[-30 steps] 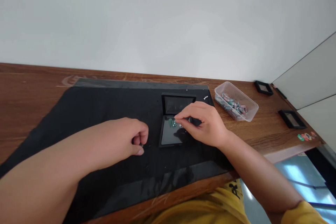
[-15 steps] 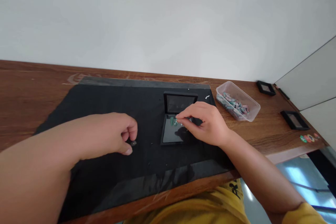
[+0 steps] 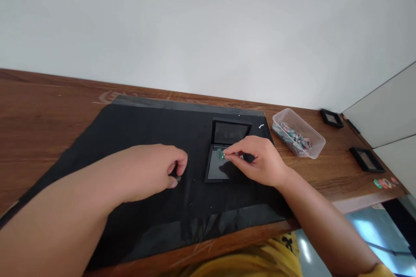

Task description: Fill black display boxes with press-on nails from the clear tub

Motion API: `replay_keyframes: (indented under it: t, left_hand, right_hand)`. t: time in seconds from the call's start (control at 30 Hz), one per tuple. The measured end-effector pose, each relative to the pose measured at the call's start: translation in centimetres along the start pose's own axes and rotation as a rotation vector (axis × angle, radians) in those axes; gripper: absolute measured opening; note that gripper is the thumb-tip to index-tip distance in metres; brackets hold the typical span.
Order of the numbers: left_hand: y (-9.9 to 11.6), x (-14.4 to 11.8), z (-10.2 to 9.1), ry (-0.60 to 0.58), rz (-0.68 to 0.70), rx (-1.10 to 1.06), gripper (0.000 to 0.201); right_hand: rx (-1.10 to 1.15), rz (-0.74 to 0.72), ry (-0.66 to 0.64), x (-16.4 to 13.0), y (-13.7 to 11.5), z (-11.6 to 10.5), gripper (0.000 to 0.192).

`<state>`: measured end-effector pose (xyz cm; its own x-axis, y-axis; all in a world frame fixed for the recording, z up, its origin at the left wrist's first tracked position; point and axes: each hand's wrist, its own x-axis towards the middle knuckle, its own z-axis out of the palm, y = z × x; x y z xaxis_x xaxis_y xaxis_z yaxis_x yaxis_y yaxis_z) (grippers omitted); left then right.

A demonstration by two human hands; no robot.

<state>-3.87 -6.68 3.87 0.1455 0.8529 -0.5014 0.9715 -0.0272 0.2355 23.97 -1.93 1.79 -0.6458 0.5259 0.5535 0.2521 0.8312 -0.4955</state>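
Observation:
A flat black case point(image 3: 208, 173) lies on the black mat with its lid point(image 3: 231, 132) raised. Over its shiny tray, my right hand point(image 3: 260, 160) pinches a small green piece point(image 3: 223, 156) between thumb and index finger. A green, leaf-shaped piece point(image 3: 219, 153) lies in the tray just left of those fingertips; part of the tray is hidden by the hand. Left of the case, my left hand point(image 3: 167, 166) is curled low over the mat. Its thumb and index finger are closed about a tiny dark piece point(image 3: 178, 178), too small to name.
The black mat point(image 3: 156, 130) is taped to a brown wooden table point(image 3: 48, 108). At right stands a clear plastic tub point(image 3: 315, 149) of wrapped green and pink pieces. Beyond it are two black frame-like boxes point(image 3: 331, 118) and several coloured round stickers point(image 3: 385, 183). A white wall closes the back.
The view has shifted slightly, so the case and tub appear farther right. My left thumb and fingers are closer around the tiny dark piece. My right hand still pinches over the tray.

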Motion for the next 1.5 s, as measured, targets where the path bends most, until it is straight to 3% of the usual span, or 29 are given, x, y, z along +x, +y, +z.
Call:
replay_keyframes:
  t: [0.17,0.33,0.5,0.77,1.17,1.33,1.5]
  left_hand:
    - [-0.7,0.4,0.4,-0.019,0.043,-0.026,0.004]
    - [0.1,0.2,-0.5,-0.148,-0.001,0.031,0.007]
    - [0.2,0.3,-0.8,-0.145,0.002,-0.013,0.017]
    - [-0.7,0.8,-0.4,-0.191,0.056,-0.069,0.014]
    - [-0.3,0.2,-1.8,-0.055,-0.125,-0.046,0.019]
    - [1.3,-0.6,-1.2,-0.01,-0.178,0.023,0.018]
    - [1.3,-0.6,-0.4,-0.013,-0.159,0.01,0.008]
  right_hand:
    - [-0.009,-0.008,-0.05,0.0,-0.2,-0.1,0.012]
    - [-0.011,-0.039,-0.052,0.1,-0.4,-0.2,0.013]
    - [-0.019,-0.02,-0.105,0.1,-0.3,-0.2,0.014]
    - [-0.009,-0.035,-0.138,0.1,-0.2,-0.2,0.013]
    - [-0.013,-0.001,-0.199,0.1,-0.2,-0.2,0.014]
    - [-0.006,0.033,-0.216,0.0,-0.2,-0.2,0.014]
    - [0.011,0.038,-0.226,-0.1,-0.1,-0.1,0.014]
